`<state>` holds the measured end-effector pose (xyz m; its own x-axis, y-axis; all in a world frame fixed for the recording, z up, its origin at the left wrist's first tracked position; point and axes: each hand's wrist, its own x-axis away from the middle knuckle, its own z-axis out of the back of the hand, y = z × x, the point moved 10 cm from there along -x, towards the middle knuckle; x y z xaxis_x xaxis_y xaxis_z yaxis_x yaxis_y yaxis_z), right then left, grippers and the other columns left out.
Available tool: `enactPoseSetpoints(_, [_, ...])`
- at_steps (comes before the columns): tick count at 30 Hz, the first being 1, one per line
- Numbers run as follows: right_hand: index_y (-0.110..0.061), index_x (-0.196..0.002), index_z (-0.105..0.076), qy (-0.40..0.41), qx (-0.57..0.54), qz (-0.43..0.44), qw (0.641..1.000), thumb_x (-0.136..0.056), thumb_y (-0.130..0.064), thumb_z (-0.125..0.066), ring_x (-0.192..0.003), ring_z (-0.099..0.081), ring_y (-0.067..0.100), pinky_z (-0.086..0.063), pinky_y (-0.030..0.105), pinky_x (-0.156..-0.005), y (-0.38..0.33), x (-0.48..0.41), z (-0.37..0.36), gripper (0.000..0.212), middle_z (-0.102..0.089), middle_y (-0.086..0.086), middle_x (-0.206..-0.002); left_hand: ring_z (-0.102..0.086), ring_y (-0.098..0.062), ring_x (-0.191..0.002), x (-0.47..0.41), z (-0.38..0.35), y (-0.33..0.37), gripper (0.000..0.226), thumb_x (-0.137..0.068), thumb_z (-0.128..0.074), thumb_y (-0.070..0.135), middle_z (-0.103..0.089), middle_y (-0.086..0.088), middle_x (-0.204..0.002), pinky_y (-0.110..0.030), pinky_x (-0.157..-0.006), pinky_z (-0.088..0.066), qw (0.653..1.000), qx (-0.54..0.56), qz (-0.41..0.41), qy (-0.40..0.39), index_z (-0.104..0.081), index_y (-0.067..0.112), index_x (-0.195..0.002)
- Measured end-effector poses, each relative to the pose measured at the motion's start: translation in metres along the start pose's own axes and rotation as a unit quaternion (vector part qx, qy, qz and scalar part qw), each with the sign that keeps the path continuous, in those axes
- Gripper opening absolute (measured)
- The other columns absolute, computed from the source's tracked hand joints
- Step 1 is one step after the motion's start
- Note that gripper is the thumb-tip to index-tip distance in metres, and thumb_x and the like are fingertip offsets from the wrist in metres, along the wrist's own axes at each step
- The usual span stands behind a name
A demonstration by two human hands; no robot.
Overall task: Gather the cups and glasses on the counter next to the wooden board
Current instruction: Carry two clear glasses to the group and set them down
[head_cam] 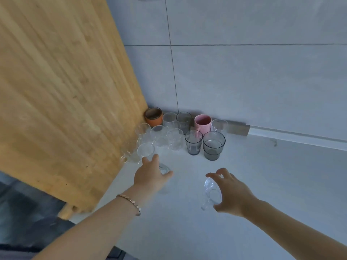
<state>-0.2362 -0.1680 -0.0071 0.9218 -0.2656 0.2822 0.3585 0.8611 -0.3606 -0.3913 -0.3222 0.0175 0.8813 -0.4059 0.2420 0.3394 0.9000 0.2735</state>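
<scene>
A large wooden board (62, 94) leans against the wall on the left. Beside it on the white counter (262, 184) stand several cups and glasses: an orange cup (153, 116), a pink mug (202, 123), two grey tinted glasses (214, 145) and several clear glasses (159, 134). My left hand (150, 175) is closed over a clear glass (165, 169) just in front of the group. My right hand (231, 194) grips another clear glass (211, 194), tilted on its side, to the right and nearer to me.
Grey wall tiles (244, 72) rise behind the cups. A dark floor (28, 212) shows below the counter edge at lower left. A bracelet (129, 200) circles my left wrist.
</scene>
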Motion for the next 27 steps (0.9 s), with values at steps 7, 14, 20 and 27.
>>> enactPoseSetpoints(7, [-0.035,-0.142,-0.025,0.009,0.006,-0.045,0.999,-0.072,-0.031,-0.07,-0.122,-0.043,0.015,-0.044,0.02,-0.084,-0.009,-0.038,-0.006,0.083,-0.028,-0.006,-0.139,-0.059,-0.04,-0.103,-0.091,-0.021,0.009,0.068,-0.083,-0.058,0.05,-0.043,-0.021,-0.126,-0.036,-0.074,-0.049,0.999,0.01,-0.006,-0.048,-0.034,0.006,-0.128])
enactPoseSetpoints(14, [-0.036,-0.141,-0.028,0.026,-0.034,-0.156,0.987,-0.071,-0.033,-0.072,-0.124,-0.044,0.015,-0.046,0.022,-0.088,-0.013,-0.045,-0.024,0.083,-0.031,-0.006,-0.139,-0.057,-0.037,-0.111,-0.135,-0.037,0.017,0.061,-0.086,-0.057,0.044,-0.044,-0.024,-0.126,-0.04,-0.089,-0.051,0.993,-0.045,-0.053,-0.097,-0.035,0.002,-0.126])
enactPoseSetpoints(20, [-0.037,-0.14,-0.028,0.036,-0.047,-0.197,0.979,-0.07,-0.035,-0.072,-0.121,-0.045,0.014,-0.042,0.017,-0.079,-0.019,-0.049,-0.03,0.082,-0.032,-0.007,-0.137,-0.055,-0.034,-0.115,-0.146,-0.037,0.017,0.062,-0.089,-0.047,0.052,-0.047,-0.019,-0.129,-0.038,-0.091,-0.048,0.982,-0.12,-0.108,-0.101,-0.036,0.005,-0.129])
enactPoseSetpoints(27, [-0.037,-0.139,-0.031,0.027,-0.055,-0.213,0.975,-0.07,-0.021,-0.068,-0.124,-0.04,0.012,-0.042,0.018,-0.074,-0.018,-0.057,-0.042,0.08,-0.03,-0.01,-0.139,-0.028,-0.022,-0.14,-0.135,-0.041,0.023,0.071,-0.08,-0.06,0.047,-0.033,0.003,-0.15,-0.038,-0.113,-0.026,0.884,-0.149,-0.421,-0.139,-0.031,0.028,-0.141])
